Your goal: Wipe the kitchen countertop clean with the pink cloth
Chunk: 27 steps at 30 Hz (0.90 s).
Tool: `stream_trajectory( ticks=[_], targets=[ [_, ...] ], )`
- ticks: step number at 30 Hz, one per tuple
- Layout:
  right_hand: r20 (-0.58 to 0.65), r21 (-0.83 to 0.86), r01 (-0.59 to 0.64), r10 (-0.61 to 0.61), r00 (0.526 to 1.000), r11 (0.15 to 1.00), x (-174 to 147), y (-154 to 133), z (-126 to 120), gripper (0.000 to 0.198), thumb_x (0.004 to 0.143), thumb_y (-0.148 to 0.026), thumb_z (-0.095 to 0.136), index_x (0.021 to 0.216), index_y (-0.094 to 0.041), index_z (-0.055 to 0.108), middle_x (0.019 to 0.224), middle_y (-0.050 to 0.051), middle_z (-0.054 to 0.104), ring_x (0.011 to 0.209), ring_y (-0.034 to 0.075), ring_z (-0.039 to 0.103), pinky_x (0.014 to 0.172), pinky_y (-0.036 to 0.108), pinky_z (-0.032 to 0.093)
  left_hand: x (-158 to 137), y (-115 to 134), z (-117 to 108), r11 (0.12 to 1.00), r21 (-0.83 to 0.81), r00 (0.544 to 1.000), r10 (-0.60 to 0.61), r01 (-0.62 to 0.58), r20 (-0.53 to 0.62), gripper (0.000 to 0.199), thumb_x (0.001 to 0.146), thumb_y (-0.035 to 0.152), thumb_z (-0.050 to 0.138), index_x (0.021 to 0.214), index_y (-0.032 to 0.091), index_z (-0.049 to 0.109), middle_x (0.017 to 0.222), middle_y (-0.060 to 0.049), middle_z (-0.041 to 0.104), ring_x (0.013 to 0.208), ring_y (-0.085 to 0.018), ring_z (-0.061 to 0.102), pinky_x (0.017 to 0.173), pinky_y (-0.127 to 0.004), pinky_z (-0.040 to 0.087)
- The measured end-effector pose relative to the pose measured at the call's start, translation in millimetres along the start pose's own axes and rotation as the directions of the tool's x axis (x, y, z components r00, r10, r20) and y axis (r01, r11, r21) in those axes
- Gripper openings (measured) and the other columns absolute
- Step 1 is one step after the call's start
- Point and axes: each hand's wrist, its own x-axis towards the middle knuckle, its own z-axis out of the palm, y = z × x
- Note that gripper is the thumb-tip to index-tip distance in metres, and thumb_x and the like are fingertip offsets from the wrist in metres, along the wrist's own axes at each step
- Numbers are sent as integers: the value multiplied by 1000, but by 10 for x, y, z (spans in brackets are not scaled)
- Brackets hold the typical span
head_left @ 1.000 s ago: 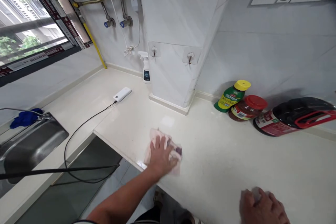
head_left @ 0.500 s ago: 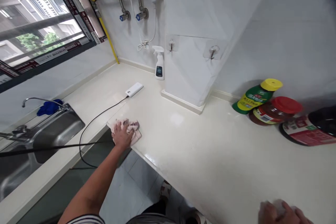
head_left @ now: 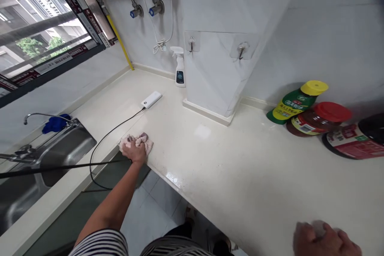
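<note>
At the inner corner of the pale countertop (head_left: 204, 168), my left hand (head_left: 135, 153) is closed over a bunched pinkish-white cloth (head_left: 145, 141), pressing it near the front edge. Darker marks show on the cloth's folds. My right hand (head_left: 327, 242) rests curled on the counter at the lower right, partly cut off by the picture's edge. A small greyish patch shows between its fingers; whether it is an object I cannot tell. A white power bank (head_left: 152, 99) with a black cable (head_left: 115, 129) lies beyond the cloth.
A white spray bottle (head_left: 180, 70) stands by the wall pillar (head_left: 216, 76). A green bottle with yellow cap (head_left: 292, 106), a red-lidded jar (head_left: 315, 120) and a dark-capped container (head_left: 354, 140) line the right wall. At left is a steel sink (head_left: 66, 148) with a blue cloth (head_left: 56, 123).
My left hand has slid the cloth slightly left, and the cloth is more bunched under it. My right hand stays about where it was. The camera view has shifted a little.
</note>
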Motion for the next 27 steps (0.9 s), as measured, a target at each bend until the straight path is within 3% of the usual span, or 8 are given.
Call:
stream_trajectory(
  ticks=[6,10,12,16,19,21,22,27],
  targets=[
    [8,20,-11,11,1000,1000,39,107,107,69,96,-52,34,148,-9,50,158,27,38,148,47,28,117,68,23,-1440,-159,95,988,-68,981,149,-141,122,44,85,39,61,125,19,67,168,-14,15,153,-42,23,124,-56,31],
    [-1,5,4,-4,1000,1000,31,149,136,69,97,-53,33,147,-8,50,159,26,37,149,46,28,119,67,23,-2323,-342,42,926,-135,889,376,-352,261,36,77,33,71,113,27,73,167,-10,27,154,-42,23,121,-58,33],
    [13,2,-3,3,1000,1000,27,176,141,70,97,-54,34,148,-8,50,160,25,36,149,46,28,119,67,23,-2544,-430,-18,809,-180,725,584,-560,366,40,77,35,73,117,30,72,165,-9,33,154,-43,22,118,-64,33],
    [15,18,5,-5,1000,1000,31,234,137,72,97,-59,34,151,-13,47,161,24,36,148,47,30,117,70,23,-2572,-535,-92,456,-309,253,815,-834,521,57,76,47,76,131,37,63,161,-6,44,149,-40,35,109,-61,42],
    [14,21,13,-14,1000,1000,50,267,138,71,96,-60,35,152,-18,47,161,22,36,148,47,31,116,70,24,-2291,-610,-91,281,-347,103,887,-895,450,58,78,50,73,133,35,63,158,-7,50,146,-37,40,111,-54,41],
    [10,28,15,-15,1000,1000,63,270,142,70,96,-60,36,152,-19,47,161,22,37,149,47,31,116,71,24,-1963,-667,-99,280,-299,162,917,-912,365,55,83,46,66,136,31,62,157,-9,50,147,-35,39,114,-51,38],
    [8,32,16,-16,1000,999,65,262,142,71,96,-60,35,151,-18,48,161,22,37,149,47,30,116,71,25,-1764,-685,-111,331,-255,239,912,-908,334,54,85,44,62,138,30,61,158,-10,50,148,-35,39,115,-51,36],
    [-26,24,13,-12,1000,1000,21,133,123,73,95,-62,32,148,-16,51,159,24,40,149,44,31,117,69,25,-677,-476,-176,770,38,743,601,-637,295,50,86,36,60,135,33,64,157,-9,51,149,-32,38,124,-54,23]
  ],
)
